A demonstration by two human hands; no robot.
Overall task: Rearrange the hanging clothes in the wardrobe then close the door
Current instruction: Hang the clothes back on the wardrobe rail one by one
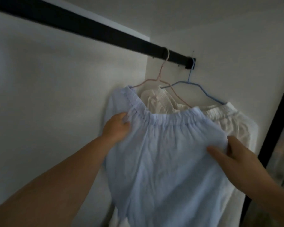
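A light blue garment (167, 153) with a gathered elastic band hangs from a pink hanger (161, 74) on the black rail (82, 28). Behind it a white garment (228, 122) hangs from a blue hanger (203, 92), hooked at the rail's right end. My left hand (116, 126) pinches the blue garment's left edge just below the band. My right hand (233, 154) grips the same garment's right side, thumb on the front of the cloth. The lower parts of both garments run out of view.
The white back wall (56, 95) of the wardrobe fills the left. A white side panel (236, 46) carries the rail's bracket (190, 63). A black door frame edge (275, 112) runs down the right side, with a glassy surface beyond it.
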